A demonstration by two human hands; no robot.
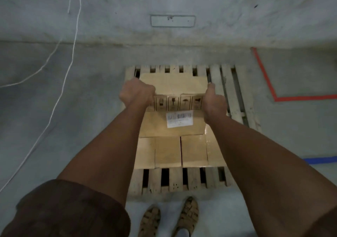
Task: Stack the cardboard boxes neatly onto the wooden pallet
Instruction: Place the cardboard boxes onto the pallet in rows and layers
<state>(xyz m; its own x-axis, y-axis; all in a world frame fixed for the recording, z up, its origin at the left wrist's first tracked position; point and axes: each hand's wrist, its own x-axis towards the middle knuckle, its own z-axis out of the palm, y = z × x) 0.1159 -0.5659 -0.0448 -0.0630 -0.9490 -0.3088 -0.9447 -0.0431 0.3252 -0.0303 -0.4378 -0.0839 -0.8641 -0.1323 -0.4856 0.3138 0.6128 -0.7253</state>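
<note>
A wooden pallet lies on the concrete floor in front of me. On it sits a layer of cardboard boxes, side by side. I hold another cardboard box above or on that layer, at the pallet's far half; it bears handling symbols and a white barcode label on the side facing me. My left hand grips its left top edge. My right hand grips its right top edge, thumb up. Whether the box rests on the layer or hangs above it is unclear.
A grey concrete wall rises just behind the pallet. White cords hang down the wall and trail over the floor at left. Red tape and blue tape mark the floor at right. My sandalled feet stand at the pallet's near edge.
</note>
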